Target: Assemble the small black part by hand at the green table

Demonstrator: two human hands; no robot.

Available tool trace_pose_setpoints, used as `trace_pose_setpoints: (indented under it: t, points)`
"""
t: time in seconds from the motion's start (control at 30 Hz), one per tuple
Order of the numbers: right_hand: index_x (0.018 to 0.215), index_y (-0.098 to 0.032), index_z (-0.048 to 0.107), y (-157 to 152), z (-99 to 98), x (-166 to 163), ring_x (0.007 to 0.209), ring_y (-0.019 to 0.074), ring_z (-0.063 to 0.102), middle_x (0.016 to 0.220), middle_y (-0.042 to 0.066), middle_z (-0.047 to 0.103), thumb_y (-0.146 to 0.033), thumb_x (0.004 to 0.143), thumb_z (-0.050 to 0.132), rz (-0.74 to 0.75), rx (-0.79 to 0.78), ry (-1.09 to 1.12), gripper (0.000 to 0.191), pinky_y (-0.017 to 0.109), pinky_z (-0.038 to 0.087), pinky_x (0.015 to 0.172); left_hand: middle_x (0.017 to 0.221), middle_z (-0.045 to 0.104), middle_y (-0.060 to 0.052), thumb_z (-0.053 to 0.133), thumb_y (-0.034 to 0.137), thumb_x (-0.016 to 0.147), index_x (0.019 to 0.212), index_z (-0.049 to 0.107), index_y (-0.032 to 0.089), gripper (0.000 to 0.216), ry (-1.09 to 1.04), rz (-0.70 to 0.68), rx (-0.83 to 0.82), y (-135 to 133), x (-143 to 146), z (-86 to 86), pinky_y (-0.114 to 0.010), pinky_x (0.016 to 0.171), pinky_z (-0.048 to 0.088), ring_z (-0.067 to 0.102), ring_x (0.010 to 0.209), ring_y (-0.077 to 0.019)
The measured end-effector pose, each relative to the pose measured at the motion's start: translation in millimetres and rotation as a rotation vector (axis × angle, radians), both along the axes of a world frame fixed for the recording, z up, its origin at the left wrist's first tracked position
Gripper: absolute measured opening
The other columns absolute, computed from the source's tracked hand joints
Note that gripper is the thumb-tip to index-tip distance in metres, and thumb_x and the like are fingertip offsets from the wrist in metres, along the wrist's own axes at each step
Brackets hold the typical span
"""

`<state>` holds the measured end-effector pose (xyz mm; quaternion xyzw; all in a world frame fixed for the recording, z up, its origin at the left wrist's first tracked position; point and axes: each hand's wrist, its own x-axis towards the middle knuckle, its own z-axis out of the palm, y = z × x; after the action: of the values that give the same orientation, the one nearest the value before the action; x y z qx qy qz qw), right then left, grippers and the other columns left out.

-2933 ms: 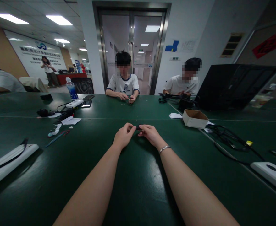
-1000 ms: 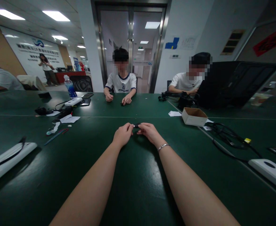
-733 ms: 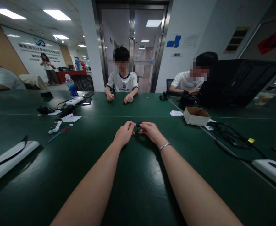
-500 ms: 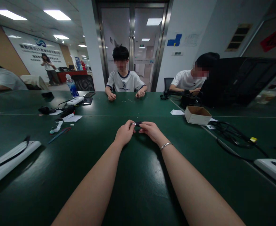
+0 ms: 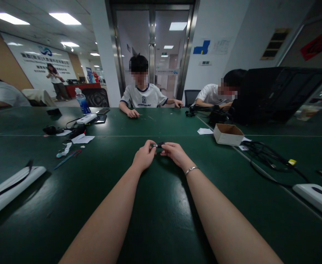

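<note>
Small dark part [image 5: 159, 145]: short, black, w/ a pale glint at its left end; too small to tell shape or type. Located between both hands, just above the green table [image 5: 155, 220], approx. centre of view. Left hand [image 5: 143, 155]: fingers curled narrow, thumb and forefinger tips pinched on the part's left end. Right hand [image 5: 175, 153]: fingers likewise curled, tips pinched on the right end; thin bracelet [image 5: 191, 169] on the wrist. Both forearms rest on the table. Nearby: open cardboard box [image 5: 228, 134] to the right, black cables [image 5: 271, 161] beyond it, white flat device [image 5: 316, 197] at far right; white strip w/ black band [image 5: 11, 186] at far left; paper scraps [image 5: 81, 139] and a water bottle [image 5: 81, 102] further back left. Vs. earlier frames: hands and part are in approx. the same spot, grip unchanged, w/ the glint at the part's left end a bit more exposed. The person opposite [image 5: 142, 96] had both hands together at the start; one arm is now stretched out sideways along the table. The person behind the dark screen [image 5: 276, 93] sits lower, more hidden by it.
</note>
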<state>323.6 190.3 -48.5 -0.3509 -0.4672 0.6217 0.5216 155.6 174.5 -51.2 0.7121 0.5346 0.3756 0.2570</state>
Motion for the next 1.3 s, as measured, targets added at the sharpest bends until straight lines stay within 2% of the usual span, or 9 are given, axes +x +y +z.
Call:
trace_pose_setpoints:
  t: [0.23,0.37,0.6,0.7,0.9,1.17,1.3]
  points:
    - [0.074,-0.010,0.070,-2.2,2.3,0.6,0.058,0.0108,0.057,0.069,0.004,0.061,-0.022,0.065,0.082,0.021,0.008,-0.013,0.019,0.022,0.056,0.060,0.079,0.067,0.002,0.041,0.037,0.093,0.099,0.053,0.025,0.018,0.010,0.006,0.004,-0.7,0.5,1.6,-0.025,0.063,0.041,0.061,0.069,-0.0145]
    - [0.072,-0.011,0.069,-2.2,2.2,0.6,0.058,0.0110,0.057,0.066,0.003,0.060,-0.024,0.063,0.083,0.021,0.016,-0.017,0.020,0.022,0.056,0.059,0.075,0.066,0.001,0.035,0.045,0.095,0.085,0.056,0.023,0.031,0.034,0.033,0.001,-1.8,1.1,2.8,-0.025,0.063,0.039,0.059,0.066,-0.0143]
    - [0.070,-0.012,0.068,-1.2,1.0,0.9,0.057,0.0116,0.057,0.065,0.002,0.059,-0.024,0.065,0.081,0.028,0.014,-0.016,0.019,0.024,0.056,0.060,0.074,0.066,-0.001,0.029,0.051,0.095,0.074,0.056,0.021,0.045,0.069,0.034,-0.015,-2.2,2.0,3.8,-0.026,0.066,0.040,0.059,0.067,-0.0158]
    - [0.070,-0.012,0.067,-1.0,1.7,0.7,0.057,0.0120,0.058,0.066,0.003,0.060,-0.021,0.067,0.079,0.021,0.004,-0.004,0.016,0.024,0.056,0.060,0.074,0.066,-0.001,0.027,0.053,0.094,0.076,0.057,0.022,0.047,0.045,0.020,-0.020,-3.1,1.9,4.2,-0.026,0.066,0.040,0.060,0.068,-0.0158]
    - [0.068,-0.011,0.067,-0.2,2.7,0.8,0.055,0.0122,0.057,0.064,0.003,0.060,-0.016,0.070,0.075,0.004,-0.019,0.020,0.010,0.025,0.056,0.059,0.077,0.067,0.002,0.036,0.054,0.093,0.095,0.053,0.025,0.033,0.037,-0.008,-0.038,-4.9,2.4,6.3,-0.025,0.063,0.039,0.060,0.068,-0.0150]
    - [0.068,-0.012,0.067,-0.1,1.5,0.7,0.056,0.0123,0.058,0.064,0.004,0.061,-0.014,0.071,0.073,0.003,-0.016,0.024,0.007,0.024,0.056,0.058,0.078,0.067,0.001,0.032,0.051,0.094,0.084,0.055,0.024,0.037,0.081,-0.022,-0.039,-6.1,2.0,7.0,-0.026,0.064,0.039,0.060,0.070,-0.0152]
    - [0.067,-0.012,0.065,0.5,0.7,1.5,0.054,0.0121,0.058,0.063,0.003,0.060,-0.016,0.069,0.076,-0.007,-0.019,0.037,0.011,0.023,0.056,0.058,0.079,0.067,0.002,0.037,0.052,0.093,0.092,0.054,0.025,0.032,0.071,-0.031,-0.040,-5.5,2.0,6.8,-0.026,0.064,0.040,0.060,0.071,-0.0157]
